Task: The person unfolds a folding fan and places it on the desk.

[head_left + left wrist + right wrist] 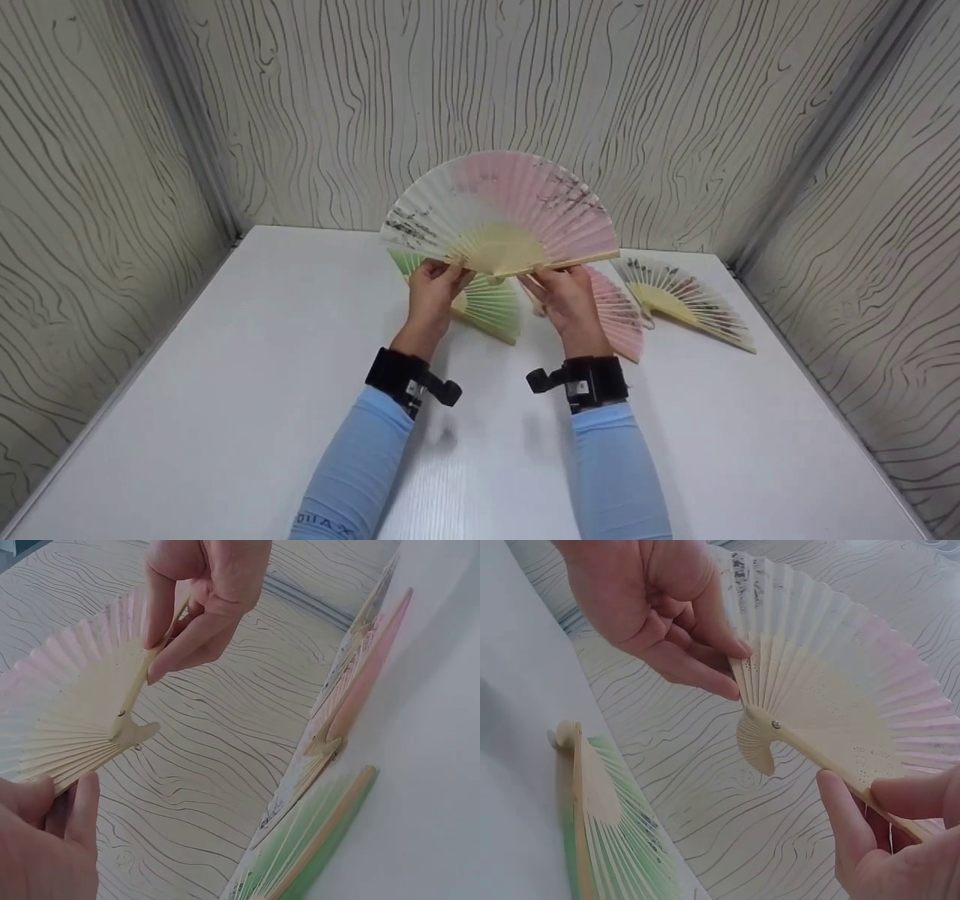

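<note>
- The pink-and-white fan (501, 214) was held spread wide above the far middle of the table (225, 420), clear of the 3 fans lying below.
- The left hand (433, 289) pinched 1 outer guard stick, fingers curled round it; the right hand (564, 296) pinched the other likewise.
- Pulling the guards further apart could, I judged, tear the thin leaf or strain the pivot (776, 724).
- A slipped pinch might drop it onto the green fan (487, 304) or the pink fan (619, 315).

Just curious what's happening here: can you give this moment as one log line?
held: open fan | left hand: pinches left guard | right hand: pinches right guard | on table: green fan, pink fan, cream fan
</note>
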